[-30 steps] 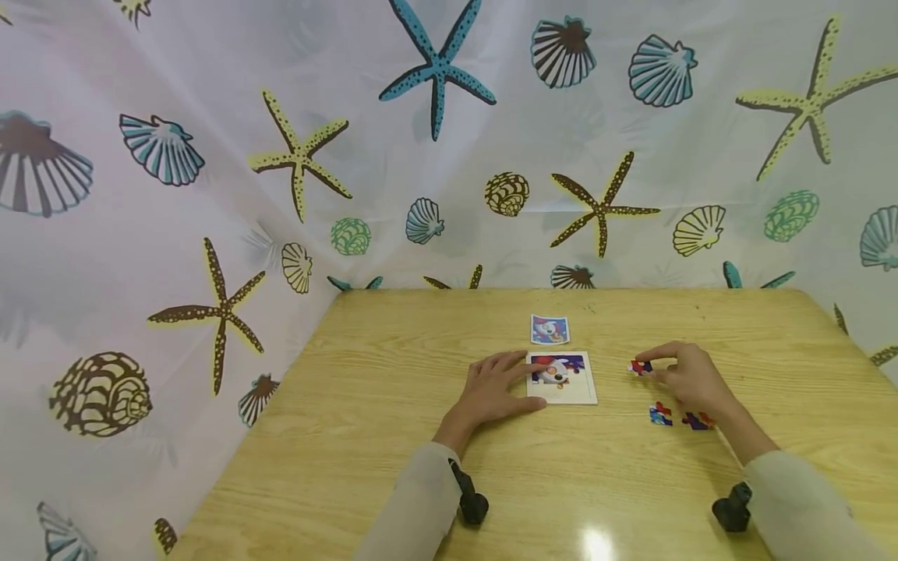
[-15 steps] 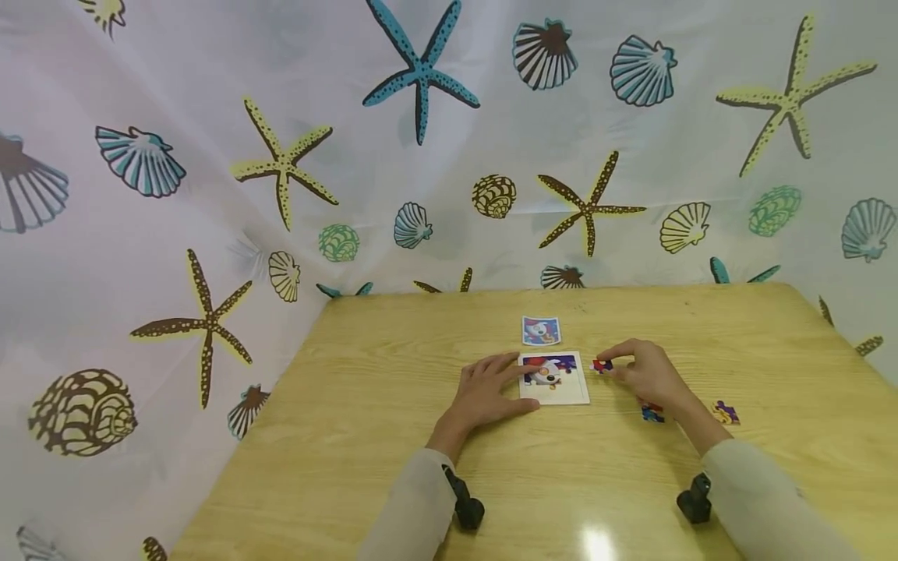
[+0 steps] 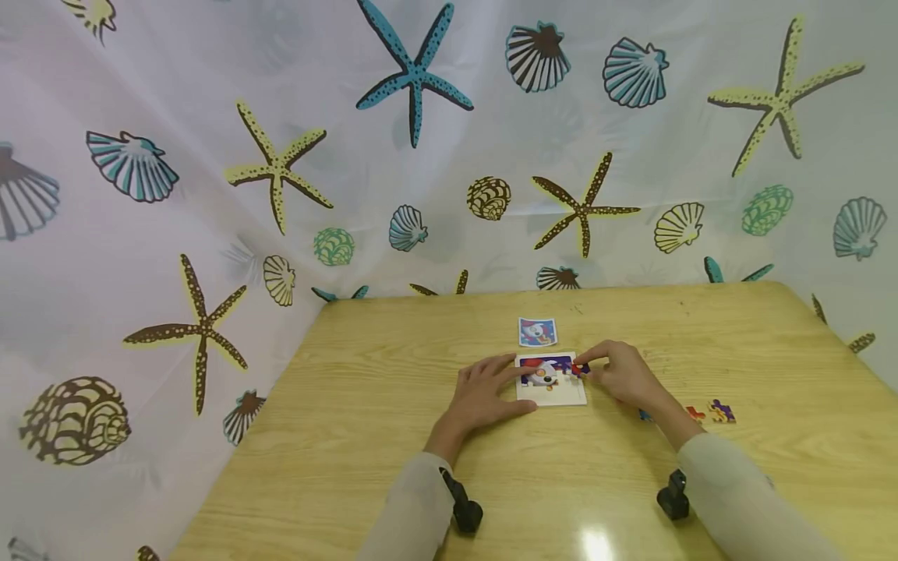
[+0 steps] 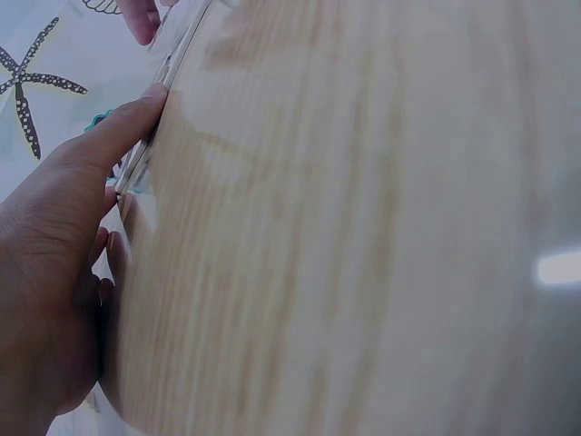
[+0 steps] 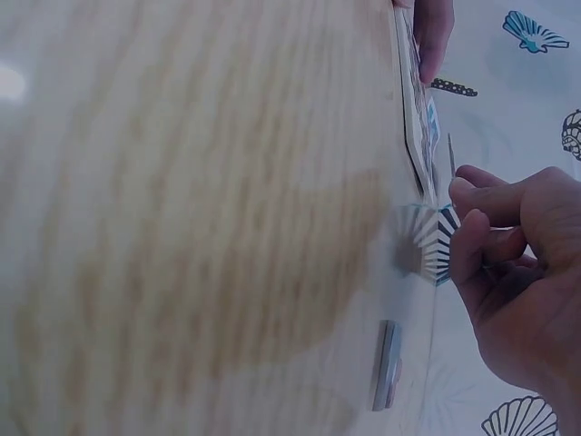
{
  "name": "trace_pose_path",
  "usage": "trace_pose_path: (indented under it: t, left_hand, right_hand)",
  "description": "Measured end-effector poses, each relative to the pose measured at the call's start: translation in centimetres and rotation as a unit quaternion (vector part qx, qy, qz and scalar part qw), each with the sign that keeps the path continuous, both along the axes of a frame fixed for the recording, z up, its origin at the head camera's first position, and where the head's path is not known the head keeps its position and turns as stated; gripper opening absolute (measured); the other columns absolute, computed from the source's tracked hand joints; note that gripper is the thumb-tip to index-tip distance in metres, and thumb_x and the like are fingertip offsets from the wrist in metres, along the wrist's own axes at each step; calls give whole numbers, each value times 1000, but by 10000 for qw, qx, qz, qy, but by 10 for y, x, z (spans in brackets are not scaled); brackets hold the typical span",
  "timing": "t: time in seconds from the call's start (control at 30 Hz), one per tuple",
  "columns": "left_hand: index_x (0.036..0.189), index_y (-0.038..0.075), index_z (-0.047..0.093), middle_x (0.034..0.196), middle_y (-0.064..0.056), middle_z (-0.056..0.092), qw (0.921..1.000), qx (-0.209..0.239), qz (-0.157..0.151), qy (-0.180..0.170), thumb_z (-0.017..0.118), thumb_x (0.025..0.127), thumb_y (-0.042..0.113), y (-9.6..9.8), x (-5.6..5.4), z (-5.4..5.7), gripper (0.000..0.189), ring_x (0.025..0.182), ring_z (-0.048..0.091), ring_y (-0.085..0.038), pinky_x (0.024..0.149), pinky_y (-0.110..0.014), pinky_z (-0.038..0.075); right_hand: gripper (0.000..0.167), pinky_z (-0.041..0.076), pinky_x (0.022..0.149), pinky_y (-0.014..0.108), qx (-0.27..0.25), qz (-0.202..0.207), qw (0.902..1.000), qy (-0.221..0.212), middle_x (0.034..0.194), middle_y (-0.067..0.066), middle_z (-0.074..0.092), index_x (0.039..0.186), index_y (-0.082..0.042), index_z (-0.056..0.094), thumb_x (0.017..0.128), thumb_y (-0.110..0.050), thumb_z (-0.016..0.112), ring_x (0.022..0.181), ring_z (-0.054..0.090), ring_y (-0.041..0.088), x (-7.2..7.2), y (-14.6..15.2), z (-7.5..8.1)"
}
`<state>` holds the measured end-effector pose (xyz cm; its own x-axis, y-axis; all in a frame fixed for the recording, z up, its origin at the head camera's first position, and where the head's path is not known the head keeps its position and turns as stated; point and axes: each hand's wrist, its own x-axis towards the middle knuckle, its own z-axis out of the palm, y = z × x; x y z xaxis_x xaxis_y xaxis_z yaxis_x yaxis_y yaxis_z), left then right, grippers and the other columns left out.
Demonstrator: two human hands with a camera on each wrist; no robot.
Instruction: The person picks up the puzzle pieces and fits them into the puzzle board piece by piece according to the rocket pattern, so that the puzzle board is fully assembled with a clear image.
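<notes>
Left hand (image 3: 482,395): fingers spread, loosely extended, gripping nothing; index finger over puzzle board's (image 3: 567,394) upper left, thumb at lower left corner. Right hand (image 3: 623,375): thumb and fingertips pinch red-and-purple piece (image 3: 580,369) over board's right edge; right wrist view shows it raised. Board lies on wooden table (image 3: 393,366), white-animal print partly assembled. Picture card (image 3: 537,333) just beyond; its fine print too small to read. Loose pieces (image 3: 721,411) near right forearm.
</notes>
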<state>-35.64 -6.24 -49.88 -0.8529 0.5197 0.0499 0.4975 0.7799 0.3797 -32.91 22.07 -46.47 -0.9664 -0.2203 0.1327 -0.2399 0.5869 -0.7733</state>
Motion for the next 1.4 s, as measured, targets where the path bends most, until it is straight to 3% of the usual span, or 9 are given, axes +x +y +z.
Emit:
trace_pose_path:
  t: [0.13,0.27,0.33,0.4,0.47,0.53,1.07,1.4]
  left_hand:
    - [155,46,47,171,3,28,10000,-21,51,-9,60,93,72,0,0,1,69,156,23,-30,119,-57,18]
    - [155,45,48,170,4,29,10000,-9,45,-45,60,92,72,0,-1,1,69,156,23,-30,119,-57,18]
    - [154,44,48,170,4,29,10000,8,43,-49,61,92,72,1,-1,2,69,156,23,-30,118,-56,19]
    - [154,43,49,170,4,29,10000,19,40,-45,61,92,72,1,-2,2,69,156,23,-30,118,-55,19]
    - [154,44,49,170,4,29,10000,22,34,-42,61,92,71,1,-2,3,69,156,23,-29,118,-55,19]
    - [154,44,49,170,3,29,10000,42,30,-29,61,93,71,1,-2,2,68,156,23,-29,118,-55,19]
    - [154,43,49,170,3,29,9999,115,-12,-60,63,94,68,0,0,2,67,156,21,-28,118,-58,18]
    - [155,42,49,170,3,30,10000,35,5,27,62,94,68,-3,-1,-3,68,156,23,-29,117,-57,19]
  right_hand:
    - [30,35,40,26,-70,42,10000,-44,138,33,58,118,2,77,95,12,60,40,31,9,-3,-6,1]
    - [30,38,40,29,1,-22,9999,-156,137,32,58,115,2,78,93,12,61,40,37,13,-4,-11,1]
    - [29,50,53,34,159,-54,9998,-78,135,30,60,113,1,79,92,12,62,55,55,19,-5,-13,0]
    - [28,57,74,44,274,-87,9996,-12,132,27,63,111,-1,80,91,11,64,81,67,30,-6,-14,-1]
    - [27,52,95,54,392,-70,9992,107,128,26,66,109,-1,81,91,11,66,111,64,39,-6,-16,-1]
    - [26,46,104,59,437,-32,9989,156,126,25,67,108,-1,81,90,11,67,123,58,42,-7,-17,-2]
    - [23,44,106,62,538,33,9982,253,118,22,69,108,0,81,90,8,69,120,61,45,-7,-24,-7]
    - [22,38,112,63,612,31,9979,212,121,21,67,110,0,80,93,7,68,127,56,47,-4,-30,-6]
